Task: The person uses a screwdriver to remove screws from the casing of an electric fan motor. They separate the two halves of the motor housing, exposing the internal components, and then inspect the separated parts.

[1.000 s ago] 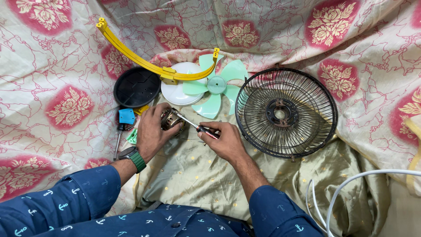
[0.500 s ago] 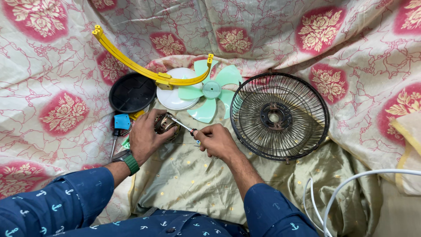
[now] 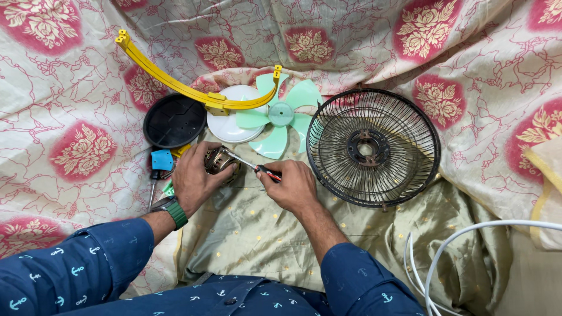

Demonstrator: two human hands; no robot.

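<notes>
The right hand (image 3: 293,186) grips a screwdriver (image 3: 250,166) whose tip meets the small motor (image 3: 218,160) — held steady by the closed fingers of the left hand (image 3: 192,178), so it cannot turn. Beyond the motor lie a green fan blade (image 3: 280,117), white disc (image 3: 231,123), yellow bracket (image 3: 187,88); to the motor's right, a wire guard (image 3: 373,146).

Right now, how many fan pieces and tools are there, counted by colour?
Yellow: 1, the curved bracket
Green: 1, the fan blade
White: 1, the round disc
Black: 2, the round cover and the wire guard
Metal: 1, the motor in the left hand
Red-handled: 1, the screwdriver in the right hand
Total: 7
</notes>
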